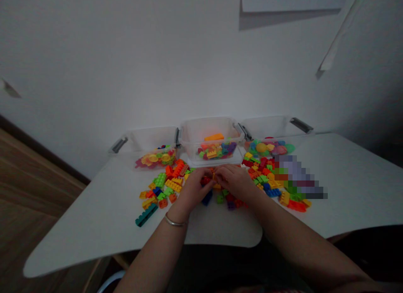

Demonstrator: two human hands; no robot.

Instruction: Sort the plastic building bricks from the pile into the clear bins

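My left hand [195, 187] curls its fingers around a small red toy piece [205, 180] in the middle of the scattered blocks. Facing it, my right hand [233, 180] pinches a small orange-yellow piece [214, 176], close beside the red one. Whether the two pieces are joined I cannot tell; the fingers cover much of both. Below the hands lie a dark blue block [207, 198], a green block [220, 199] and a purple block [231, 205]. A bracelet [175, 220] circles my left wrist.
Building blocks spread across the white table [94, 217] on both sides, with a long teal block [146, 215] at left. Behind them stand a left clear bin [151, 135], a middle clear bin [189, 135] and a right clear bin [267, 127], all holding colourful pieces. A pixelated patch covers something at right.
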